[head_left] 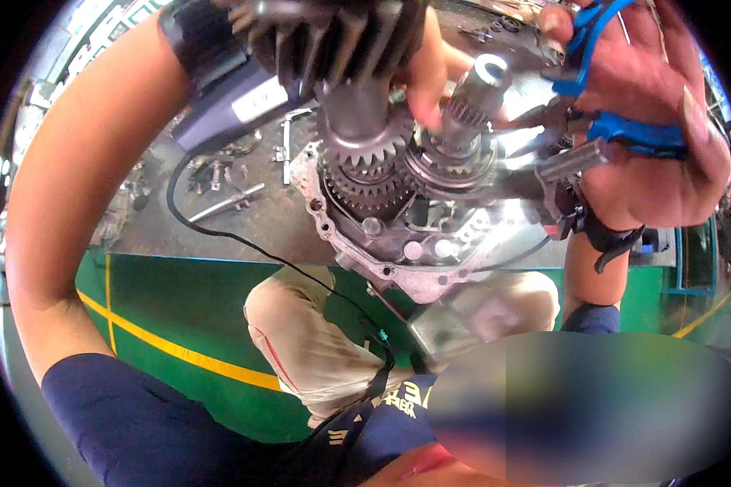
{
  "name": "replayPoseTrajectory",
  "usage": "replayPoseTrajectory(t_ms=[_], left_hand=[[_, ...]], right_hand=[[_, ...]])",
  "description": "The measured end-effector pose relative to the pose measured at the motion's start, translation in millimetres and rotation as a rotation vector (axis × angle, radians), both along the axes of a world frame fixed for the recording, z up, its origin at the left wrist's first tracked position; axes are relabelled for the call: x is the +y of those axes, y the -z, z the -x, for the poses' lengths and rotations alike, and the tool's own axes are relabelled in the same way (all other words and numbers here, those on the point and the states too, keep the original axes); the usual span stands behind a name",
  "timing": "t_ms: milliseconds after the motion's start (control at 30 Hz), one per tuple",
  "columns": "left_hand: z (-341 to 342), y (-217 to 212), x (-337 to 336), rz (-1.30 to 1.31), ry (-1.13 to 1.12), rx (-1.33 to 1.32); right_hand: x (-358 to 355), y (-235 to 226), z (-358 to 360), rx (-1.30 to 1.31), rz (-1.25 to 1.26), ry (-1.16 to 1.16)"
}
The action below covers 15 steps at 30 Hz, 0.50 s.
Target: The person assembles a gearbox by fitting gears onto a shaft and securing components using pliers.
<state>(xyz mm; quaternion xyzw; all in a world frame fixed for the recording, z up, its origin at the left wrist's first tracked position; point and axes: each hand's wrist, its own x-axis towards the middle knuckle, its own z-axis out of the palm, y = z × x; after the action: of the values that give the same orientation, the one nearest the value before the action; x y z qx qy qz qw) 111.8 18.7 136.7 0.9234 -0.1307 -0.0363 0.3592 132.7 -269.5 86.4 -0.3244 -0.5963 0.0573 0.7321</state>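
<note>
A gearbox half (398, 272) of cast aluminium stands in front of me with two upright gear shafts in it. My left hand (426, 77), with a black strap and device on its wrist, is closed on the top of the left gear cluster (365, 150), and its fingers reach down between the two shafts. The right shaft (471, 105) has a splined, shiny end. My right hand (650, 130), wearing blue straps, is closed around a grey metal rod (568, 160) that sticks out sideways from the gear set.
The gearbox sits at the edge of a dark metal bench (219, 227) strewn with wrenches (227, 201) and small parts. A black cable (244, 239) runs from my wrist device down to my chest. Below are my knees in beige trousers (300, 333), and a green floor with a yellow line (162, 345).
</note>
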Motion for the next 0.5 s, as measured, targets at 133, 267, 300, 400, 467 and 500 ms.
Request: replayPoseTrajectory(t_ms=[133,267,300,400,467,500], left_hand=[[14,4,4,-0.033,0.021,0.053],[28,2,-1,-0.081,0.005,0.076],[28,2,-3,-0.082,0.014,0.072],[24,1,-4,-0.08,0.032,0.057],[29,6,-4,-0.071,0.025,0.06],[30,8,-4,-0.071,0.025,0.057]], right_hand=[[-3,1,-1,0.036,0.031,0.017],[-1,9,1,0.063,0.036,-0.014],[-2,9,1,0.062,0.041,-0.012],[4,12,-2,0.056,0.047,-0.018],[7,13,0,0.061,0.067,-0.036],[9,13,0,0.054,0.073,-0.04]])
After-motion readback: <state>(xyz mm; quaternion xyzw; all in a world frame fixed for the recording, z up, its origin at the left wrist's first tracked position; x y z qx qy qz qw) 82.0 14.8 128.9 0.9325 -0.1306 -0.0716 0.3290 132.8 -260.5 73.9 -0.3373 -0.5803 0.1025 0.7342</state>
